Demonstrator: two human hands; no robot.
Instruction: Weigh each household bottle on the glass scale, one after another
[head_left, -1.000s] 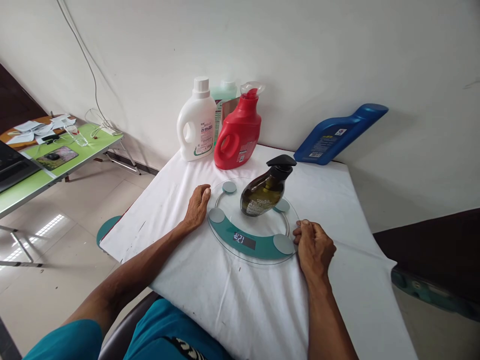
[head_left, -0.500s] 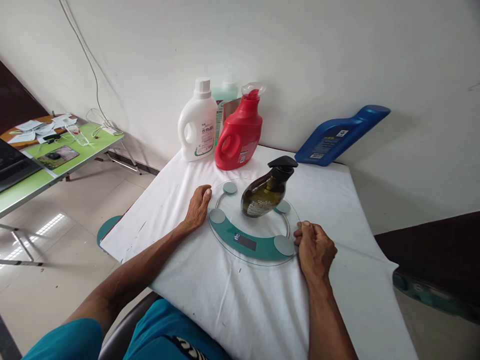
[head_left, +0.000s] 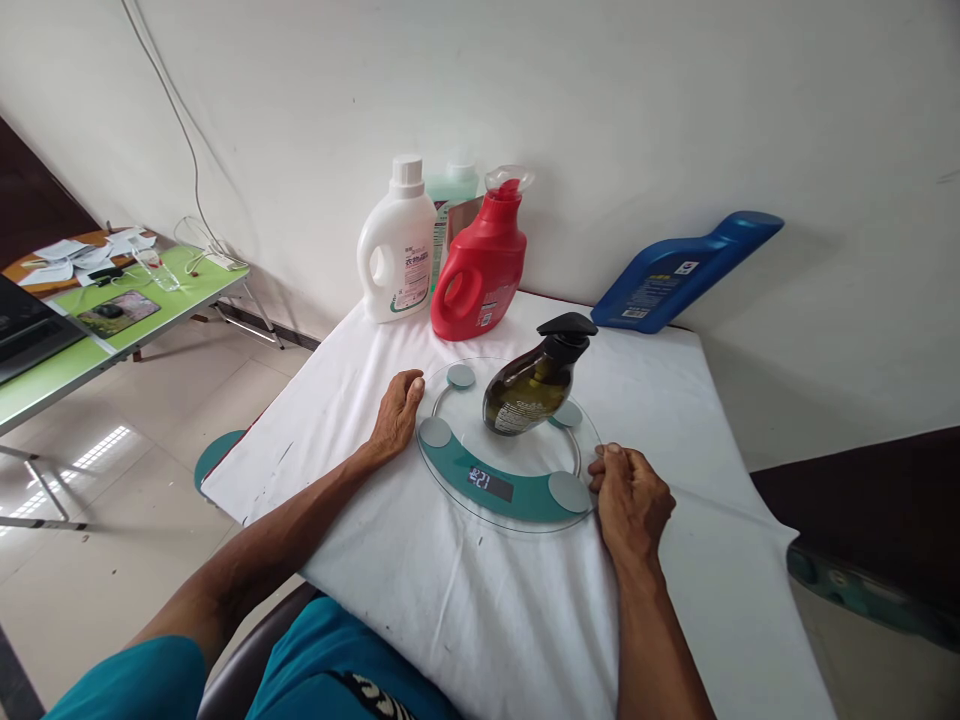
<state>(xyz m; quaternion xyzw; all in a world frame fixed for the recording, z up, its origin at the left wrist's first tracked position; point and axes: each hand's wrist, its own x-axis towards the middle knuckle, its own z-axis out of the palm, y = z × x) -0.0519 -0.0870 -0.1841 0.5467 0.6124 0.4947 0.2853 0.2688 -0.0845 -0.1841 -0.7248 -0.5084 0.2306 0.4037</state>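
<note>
Left hand lies flat on the desk, fingers loose, grip released, fingertips at the left rim of the glass scale. Contact with the rim looks likely but the glass edge is too clear to confirm. Right hand is curled into a loose fist at the scale's right rim, thumb against the edge; grip clenched on nothing visible, though the palm side is hidden.

Between the two grips, on the scale: dark pump bottle, tilted, black pump head pointing away from the person and toward the right-hand side. Its base is hard to read through the glass. The display is lit just nearer the person than the bottle; digits too small to trust.

Beyond the left grip, by the wall: white jug, red jug, a pale green bottle mostly hidden behind them. Beyond the right grip: blue bottle leaning on the wall.

Forearms only in view; lap cut off at the bottom edge.
</note>
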